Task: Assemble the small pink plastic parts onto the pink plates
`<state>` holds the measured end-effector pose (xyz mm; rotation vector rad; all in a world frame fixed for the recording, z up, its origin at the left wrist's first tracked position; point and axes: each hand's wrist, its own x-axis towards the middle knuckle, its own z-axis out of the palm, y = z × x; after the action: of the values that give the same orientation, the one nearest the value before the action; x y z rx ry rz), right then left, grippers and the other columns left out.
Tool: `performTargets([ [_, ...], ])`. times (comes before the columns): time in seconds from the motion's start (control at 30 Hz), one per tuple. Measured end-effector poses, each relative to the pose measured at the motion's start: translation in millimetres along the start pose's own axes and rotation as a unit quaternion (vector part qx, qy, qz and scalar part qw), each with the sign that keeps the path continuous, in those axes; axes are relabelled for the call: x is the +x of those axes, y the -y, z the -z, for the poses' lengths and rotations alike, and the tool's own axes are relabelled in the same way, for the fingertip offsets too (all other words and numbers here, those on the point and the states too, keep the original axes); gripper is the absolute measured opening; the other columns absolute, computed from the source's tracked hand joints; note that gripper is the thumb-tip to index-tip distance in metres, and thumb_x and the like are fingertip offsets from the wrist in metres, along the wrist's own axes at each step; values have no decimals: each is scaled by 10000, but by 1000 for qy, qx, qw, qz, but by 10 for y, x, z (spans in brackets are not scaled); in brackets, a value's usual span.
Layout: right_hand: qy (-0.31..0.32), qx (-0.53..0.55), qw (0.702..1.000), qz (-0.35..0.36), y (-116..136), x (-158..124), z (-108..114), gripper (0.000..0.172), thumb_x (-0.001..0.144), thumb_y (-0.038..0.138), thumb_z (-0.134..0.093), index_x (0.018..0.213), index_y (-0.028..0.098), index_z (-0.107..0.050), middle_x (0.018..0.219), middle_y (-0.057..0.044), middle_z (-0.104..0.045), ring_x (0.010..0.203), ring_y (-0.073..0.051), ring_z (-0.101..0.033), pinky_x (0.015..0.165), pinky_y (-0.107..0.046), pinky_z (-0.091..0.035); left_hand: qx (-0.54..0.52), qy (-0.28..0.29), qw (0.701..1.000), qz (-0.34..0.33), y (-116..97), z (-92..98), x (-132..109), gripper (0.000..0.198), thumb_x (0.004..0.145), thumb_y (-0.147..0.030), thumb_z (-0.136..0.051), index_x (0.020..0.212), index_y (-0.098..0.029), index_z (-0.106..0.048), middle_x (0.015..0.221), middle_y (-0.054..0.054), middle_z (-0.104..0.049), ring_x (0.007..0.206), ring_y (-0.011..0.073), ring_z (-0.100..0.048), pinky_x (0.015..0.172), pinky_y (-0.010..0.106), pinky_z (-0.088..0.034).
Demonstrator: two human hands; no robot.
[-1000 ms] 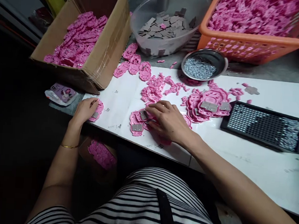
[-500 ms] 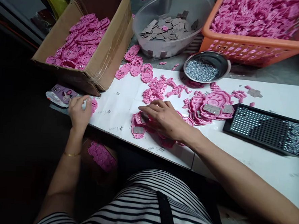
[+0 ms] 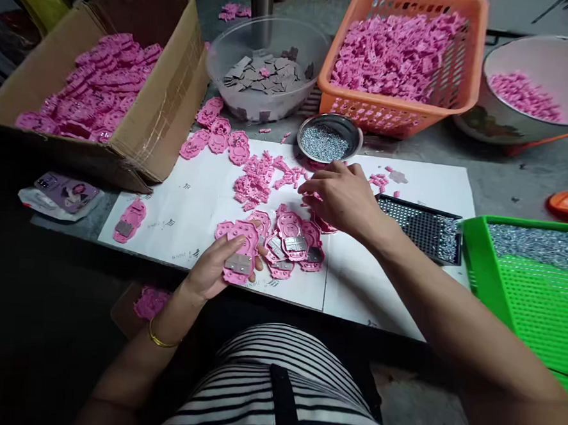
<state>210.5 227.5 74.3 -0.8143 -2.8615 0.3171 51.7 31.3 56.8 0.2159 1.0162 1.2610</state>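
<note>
My left hand (image 3: 216, 269) grips a pink plastic plate (image 3: 240, 251) with a grey metal square on it, at the near edge of the white sheet (image 3: 198, 197). Beside it lie several more pink plates (image 3: 292, 242) with grey squares. My right hand (image 3: 342, 197) hovers palm down over a pile of pink plates, fingers curled toward small pink pieces (image 3: 260, 176); what it holds, if anything, is hidden. One finished plate (image 3: 129, 221) lies alone at the sheet's left end.
A cardboard box (image 3: 160, 112) of pink plates stands at left. Behind are a clear bowl (image 3: 266, 77) of grey squares, a metal dish (image 3: 327, 138) of screws, an orange basket (image 3: 399, 59), a white basin (image 3: 527, 86). A black screw tray (image 3: 422, 230) and green tray (image 3: 524, 285) lie right.
My left hand set a plate down at the sheet's left end and came back to grip another plate near the middle. My right hand moved right toward the pile. The camera swung right.
</note>
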Motion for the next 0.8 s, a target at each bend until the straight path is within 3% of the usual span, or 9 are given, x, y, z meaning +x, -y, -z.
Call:
performTargets([
  [0.1,86,-100,991,-22,-134,67,-108,178,861,167,-550,793,178,-714,897,-97,-713,985,-328,-517,773,-437,-327,21,-1,1000,-9,62,-60,42,420,813,-228,-671,1211,-147,-564,917,90,-727,725,182,-701,637,277,-590],
  [0.27,97,-156,983,19,-73,83,-212,205,886,170,-521,788,151,-700,857,-120,-712,928,-311,-537,726,-403,-303,9,8,1000,-13,150,-124,91,615,771,-132,-637,1355,-196,-456,961,83,-733,734,189,-717,675,294,-587],
  [0.43,107,-176,977,49,-108,122,-232,187,877,145,-532,791,121,-697,796,-141,-700,924,-317,-563,737,-406,-332,13,25,999,-14,193,-150,104,490,892,-450,-557,1282,-155,-535,910,116,-728,665,216,-715,628,336,-584],
  [0.53,78,-56,995,29,-90,104,-143,165,837,123,-559,869,128,-720,855,-134,-701,902,-285,-579,757,-409,-372,63,13,997,-33,230,-188,79,465,899,-489,-561,1211,-144,-582,859,107,-727,640,201,-709,602,302,-575],
  [0.6,76,156,985,7,-5,50,-59,171,842,193,-587,940,148,-720,861,-101,-701,785,-211,-591,699,-360,-410,85,16,995,-39,251,-223,55,428,888,-473,-590,1159,-142,-602,844,94,-727,630,184,-703,589,277,-569],
  [0.63,94,285,954,-4,59,13,-26,184,848,256,-605,956,154,-714,840,-80,-699,716,-172,-585,656,-330,-422,90,18,995,-39,258,-241,42,413,885,-474,-593,1122,-136,-612,829,89,-725,609,173,-694,573,266,-564],
  [0.7,155,511,845,-28,205,-63,1,243,830,364,-650,937,152,-701,776,-44,-686,628,-120,-567,585,-277,-431,97,17,994,-39,263,-278,22,391,888,-482,-581,1014,-115,-628,769,80,-715,543,147,-662,528,245,-548],
  [0.77,196,637,744,-54,337,-123,-28,257,793,371,-703,905,140,-691,743,-21,-671,603,-91,-563,556,-239,-430,96,16,994,-40,257,-312,9,393,886,-491,-570,897,-102,-625,688,71,-695,487,132,-627,478,227,-525],
  [0.8,202,670,711,-66,386,-143,-56,244,782,348,-722,894,134,-688,735,-13,-665,595,-79,-563,546,-223,-426,95,18,995,-38,251,-328,4,396,883,-493,-570,858,-100,-618,651,67,-683,473,130,-617,462,220,-515],
])
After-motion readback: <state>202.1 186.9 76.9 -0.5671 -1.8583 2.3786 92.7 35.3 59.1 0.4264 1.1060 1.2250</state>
